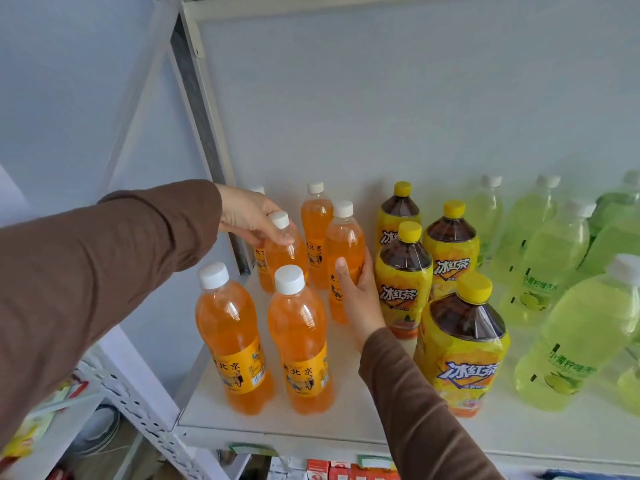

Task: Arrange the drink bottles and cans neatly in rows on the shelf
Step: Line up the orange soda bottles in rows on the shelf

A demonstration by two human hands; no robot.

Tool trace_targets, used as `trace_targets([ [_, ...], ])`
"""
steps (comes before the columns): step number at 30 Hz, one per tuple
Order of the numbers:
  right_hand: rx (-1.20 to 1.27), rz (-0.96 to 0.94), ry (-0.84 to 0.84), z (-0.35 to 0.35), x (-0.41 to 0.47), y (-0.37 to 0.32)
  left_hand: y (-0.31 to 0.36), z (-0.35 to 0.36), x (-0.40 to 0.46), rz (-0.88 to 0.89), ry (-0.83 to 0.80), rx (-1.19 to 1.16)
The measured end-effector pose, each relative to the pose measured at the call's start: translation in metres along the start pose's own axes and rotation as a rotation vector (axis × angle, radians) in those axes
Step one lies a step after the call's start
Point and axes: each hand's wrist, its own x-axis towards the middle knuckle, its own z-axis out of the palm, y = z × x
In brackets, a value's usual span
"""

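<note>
Several orange soda bottles with white caps stand on the white shelf point(346, 420) at its left end. My left hand point(251, 216) grips the neck of one orange bottle point(285, 252) in the middle row. My right hand point(358, 289) wraps round the side of another orange bottle point(343, 244) to its right. Two orange bottles point(230, 327) point(299, 334) stand at the front. Behind my left hand, one more bottle is mostly hidden. Yellow-capped iced tea bottles point(462, 344) stand to the right of the orange ones.
Pale green lime drink bottles point(575, 334) fill the shelf's right part. A white back panel point(381, 98) closes the shelf behind. A perforated white upright point(138, 407) runs at the lower left. Boxed goods point(332, 471) sit on the level below.
</note>
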Motion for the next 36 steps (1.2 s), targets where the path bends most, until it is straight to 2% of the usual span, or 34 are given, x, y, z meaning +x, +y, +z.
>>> trace_targets([
  [10,0.08,0.061,-0.011,-0.003,0.019,0.001,-0.005,-0.005,0.0,0.062,0.017,-0.027],
  [19,0.238,0.231,-0.06,0.001,0.029,0.004,0.017,-0.046,-0.015,-0.022,0.112,0.008],
  [27,0.339,0.184,-0.122,0.003,0.029,-0.015,0.02,-0.061,-0.018,-0.061,0.158,0.031],
  [36,0.324,0.19,-0.212,0.01,0.019,-0.008,-0.001,-0.041,-0.015,-0.119,0.121,0.098],
])
